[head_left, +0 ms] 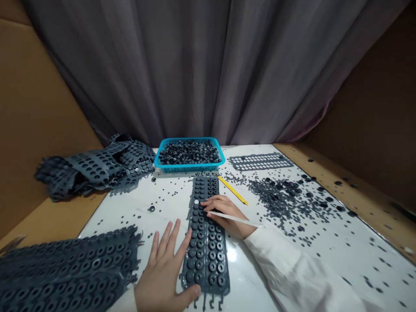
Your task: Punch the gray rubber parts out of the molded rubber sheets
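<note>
A dark grey rubber sheet with rows of raised round rings lies lengthwise in front of me on the white table. My left hand is open, fingers spread, resting on the tabletop and the sheet's near left edge, thumb on its lower corner. Over the sheet's upper middle, my right hand is closed around a thin white stick. Its fingertips touch the rings beside a hole that shows white. What lies under those fingertips is hidden.
A blue basket of small black rubber pieces stands behind the sheet. Near it lie a yellow stick, a punched-out sheet and a heap of black scraps. Stacked sheets and crumpled sheets are at left.
</note>
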`<state>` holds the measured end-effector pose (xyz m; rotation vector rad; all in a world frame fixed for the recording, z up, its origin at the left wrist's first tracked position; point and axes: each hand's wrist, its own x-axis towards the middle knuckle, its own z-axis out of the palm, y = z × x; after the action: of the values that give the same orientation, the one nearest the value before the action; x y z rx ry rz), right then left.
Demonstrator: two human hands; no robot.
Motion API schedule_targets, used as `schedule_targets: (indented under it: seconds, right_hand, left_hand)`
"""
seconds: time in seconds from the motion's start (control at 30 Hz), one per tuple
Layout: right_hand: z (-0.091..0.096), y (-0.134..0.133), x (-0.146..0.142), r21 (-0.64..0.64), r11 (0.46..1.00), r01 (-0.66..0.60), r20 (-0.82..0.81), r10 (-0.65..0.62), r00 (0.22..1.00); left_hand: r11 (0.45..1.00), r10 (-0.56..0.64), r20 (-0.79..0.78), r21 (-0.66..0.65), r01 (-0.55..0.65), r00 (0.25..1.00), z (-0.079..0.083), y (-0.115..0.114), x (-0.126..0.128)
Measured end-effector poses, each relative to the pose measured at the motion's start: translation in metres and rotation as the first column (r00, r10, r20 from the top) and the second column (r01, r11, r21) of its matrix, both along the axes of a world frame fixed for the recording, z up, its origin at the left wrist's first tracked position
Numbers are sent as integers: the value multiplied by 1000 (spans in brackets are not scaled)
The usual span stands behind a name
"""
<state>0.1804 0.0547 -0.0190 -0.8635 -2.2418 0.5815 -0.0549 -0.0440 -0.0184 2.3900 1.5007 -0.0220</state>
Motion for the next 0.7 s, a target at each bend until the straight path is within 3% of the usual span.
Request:
schedule_targets:
  seconds: [0.33, 0.43, 0.53, 0.6, 0.7]
  right_hand:
    - [-8, 11, 1, 314, 949, 18, 202, -85, 976]
    - [-7, 14, 6, 322, 926, 199, 102, -243, 965]
    - [2, 17, 18, 302, 850, 432, -6, -452, 892]
    - [14, 19, 28, 245, 809, 535, 17, -555, 832]
    - [37, 23, 45, 114, 801, 588, 104, -598, 795]
  left_hand:
    - [1000, -7, -3, 8, 7, 1000, -4, 0, -2]
    - [1000, -4, 2, 19, 4, 1000, -3, 0, -2]
    - [1000, -3, 18, 20, 3, 1000, 0, -1, -1]
    - [1000, 0, 26, 14, -1, 1000, 1, -2, -1]
    - [1000, 8, 33, 10, -8, 999, 2, -2, -1]
